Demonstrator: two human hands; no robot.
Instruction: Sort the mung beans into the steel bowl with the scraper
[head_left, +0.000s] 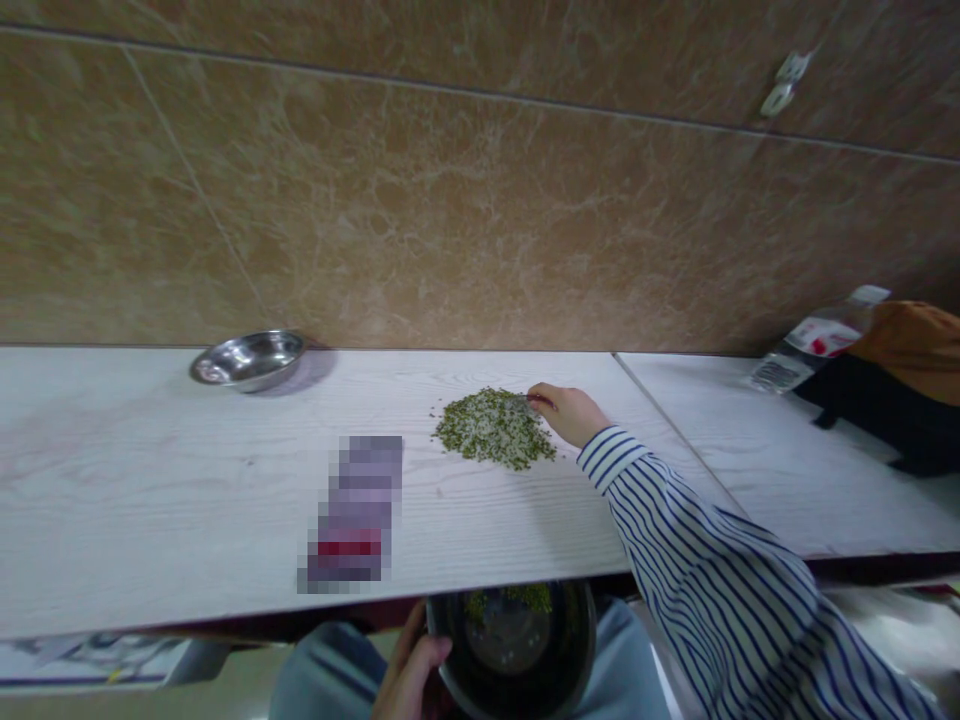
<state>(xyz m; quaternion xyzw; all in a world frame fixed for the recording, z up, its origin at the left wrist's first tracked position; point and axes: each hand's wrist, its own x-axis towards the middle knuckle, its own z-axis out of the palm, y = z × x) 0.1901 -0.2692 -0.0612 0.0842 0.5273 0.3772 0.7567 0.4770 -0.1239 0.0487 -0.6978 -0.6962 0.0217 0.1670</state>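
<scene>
A pile of green beans mixed with small white grains (491,430) lies on the white tabletop (187,500). My right hand (570,412) is at the pile's right edge, with its fingers closed on a thin dark reddish thing (541,400). Its far end meets the pile, and its kind is unclear. Below the table's front edge, my left hand (416,660) grips the left rim of a deep round metal pot (577,670). Inside the pot, green beans (529,598) gather towards the table side. The pot sits between my knees.
A shallow steel bowl (251,362) stands at the back left by the tiled wall (450,220). A blurred-out flat rectangle (356,510) lies left of the pile. On the right are a clear plastic bottle (817,340) and a black and brown bag (892,385).
</scene>
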